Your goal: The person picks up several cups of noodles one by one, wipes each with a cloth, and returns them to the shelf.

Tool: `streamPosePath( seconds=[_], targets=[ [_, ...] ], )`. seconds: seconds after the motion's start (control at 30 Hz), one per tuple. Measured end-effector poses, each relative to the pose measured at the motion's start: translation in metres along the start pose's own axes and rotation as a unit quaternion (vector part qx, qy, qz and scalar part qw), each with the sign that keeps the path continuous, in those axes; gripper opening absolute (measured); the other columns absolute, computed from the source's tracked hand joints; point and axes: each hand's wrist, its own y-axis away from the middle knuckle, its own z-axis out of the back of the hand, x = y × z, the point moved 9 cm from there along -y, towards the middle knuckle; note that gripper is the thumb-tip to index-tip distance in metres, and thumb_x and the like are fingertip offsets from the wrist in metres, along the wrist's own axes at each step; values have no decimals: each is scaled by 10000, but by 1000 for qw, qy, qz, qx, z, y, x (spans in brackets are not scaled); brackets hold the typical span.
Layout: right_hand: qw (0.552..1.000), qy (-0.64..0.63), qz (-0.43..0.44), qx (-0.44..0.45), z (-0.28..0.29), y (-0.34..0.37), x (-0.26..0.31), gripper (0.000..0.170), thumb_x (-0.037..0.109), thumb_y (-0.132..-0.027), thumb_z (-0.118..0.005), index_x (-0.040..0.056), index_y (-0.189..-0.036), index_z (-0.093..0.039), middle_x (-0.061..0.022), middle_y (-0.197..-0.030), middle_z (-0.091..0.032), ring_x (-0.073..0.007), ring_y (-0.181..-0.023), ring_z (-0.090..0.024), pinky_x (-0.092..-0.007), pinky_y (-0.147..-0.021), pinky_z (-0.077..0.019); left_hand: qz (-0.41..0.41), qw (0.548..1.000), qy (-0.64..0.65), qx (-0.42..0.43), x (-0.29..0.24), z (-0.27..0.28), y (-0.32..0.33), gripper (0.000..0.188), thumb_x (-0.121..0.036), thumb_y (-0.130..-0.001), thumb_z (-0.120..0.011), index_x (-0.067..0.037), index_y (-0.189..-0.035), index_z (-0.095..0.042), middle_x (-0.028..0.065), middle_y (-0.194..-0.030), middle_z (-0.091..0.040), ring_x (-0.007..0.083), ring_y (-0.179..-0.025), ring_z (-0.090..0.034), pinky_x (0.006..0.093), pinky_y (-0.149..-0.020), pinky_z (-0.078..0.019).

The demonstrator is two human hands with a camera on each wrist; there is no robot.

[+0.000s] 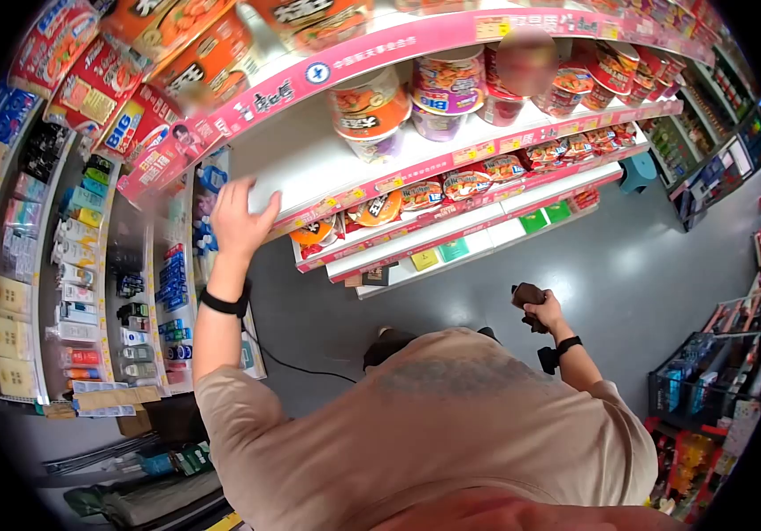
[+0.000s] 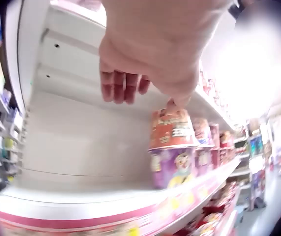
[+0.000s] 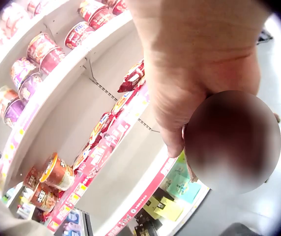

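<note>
Head view: a dark brown object sits in the right hand, low over the grey floor and well apart from the shelves; the fingers curl round it, and what it is I cannot tell, since a blurred patch hides most of it in the right wrist view. The left hand holds nothing, its fingers loosely extended and the thumb spread away, beside the left end of a white shelf; whether it touches the shelf I cannot tell. To the right of that hand, on the same shelf, an orange noodle tub stands on a purple tub, with a purple BIG tub on another stack just beside. Below, red and orange noodle packets line the next shelf, and a yellow item lies near the bottom. Dark bands circle both wrists. A black cable runs over the floor at left, near shelves of toiletries; a blue stool stands beyond the right end.
</note>
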Motion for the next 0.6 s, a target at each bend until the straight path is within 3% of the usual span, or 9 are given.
streamPosePath(
  seconds=[0.07, 0.17, 0.23, 0.27, 0.33, 0.43, 0.47, 0.57, 0.6],
  targets=[
    [1000, -24, -8, -1, 8, -1, -20, 629, 195, -695, -873, -30, -1195, -565, -183, -1047, -704, -257, -898, -706, -384, -783, -590, 103, 991, 69, 59, -17, -28, -30, 764, -337, -738, -877, 22, -1316, -530, 215, -1260, -610, 343, -1166, -617, 412, -942, -526],
    [997, -54, -60, 2, 21, 27, -38, 605, 167, -700, -870, -31, -1183, -563, -177, -1013, -704, -249, -829, -707, -377, -743, -597, 134, 969, 185, 91, -49, -76, -79, 1165, -412, -678, -918, 101, -1479, -245, 296, -1502, -370, 395, -1351, -456, 432, -1087, -426],
    [990, -112, -81, -7, 20, 28, -77, 606, 170, -701, -873, -32, -1185, -569, -177, -1008, -707, -247, -823, -706, -376, -744, -596, 178, 952, 231, 90, -58, -100, -102, 1119, -426, -668, -928, 104, -1448, -327, 262, -1449, -463, 339, -1305, -505, 405, -1076, -430],
    [995, -68, -47, -47, 17, 13, -115, 586, 164, -714, -871, -24, -1182, -572, -171, -1029, -706, -241, -825, -704, -374, -723, -591, 192, 934, 278, 118, -68, -107, -110, 1059, -418, -683, -922, 97, -1427, -373, 241, -1415, -502, 313, -1275, -528, 389, -1072, -431],
    [993, -63, -73, -61, 32, 42, -123, 587, 194, -710, -871, -11, -1175, -578, -160, -1019, -712, -248, -864, -703, -386, -770, -579, 219, 888, 367, 170, -89, -114, -129, 941, -404, -715, -910, 84, -1385, -464, 199, -1349, -581, 260, -1215, -574, 357, -1063, -432],
    [987, -98, -112, -65, 28, 59, -164, 586, 208, -697, -873, -9, -1164, -594, -150, -1027, -712, -249, -894, -701, -384, -800, -571, 183, 842, 461, 213, -100, -140, -149, 726, -368, -790, -868, 60, -1298, -576, 134, -1247, -656, 192, -1130, -618, 319, -1038, -450],
    [983, -118, -127, -62, 21, 58, -188, 584, 206, -695, -874, -11, -1161, -596, -148, -1031, -712, -249, -898, -701, -384, -802, -570, 256, 819, 417, 301, -76, -173, -143, 641, -317, -832, -838, 47, -1301, -596, 108, -1256, -655, 173, -1120, -626, 301, -1011, -470],
    [975, -157, -143, -67, 21, 73, -204, 585, 191, -689, -879, -20, -1158, -601, -141, -1057, -710, -249, -924, -693, -381, -822, -562, 193, 806, 410, 381, -88, -188, -152, 672, -469, -916, -702, -22, -1402, -577, 104, -1391, -609, 179, -1222, -578, 295, -1101, -377],
    [976, -148, -143, -72, 25, 77, -205, 585, 185, -691, -879, -21, -1162, -600, -140, -1061, -710, -248, -931, -690, -381, -829, -560, 185, 821, 386, 377, -91, -183, -155, 713, -486, -870, -743, -28, -1393, -583, 102, -1402, -599, 183, -1216, -581, 300, -1086, -395]
  ],
)
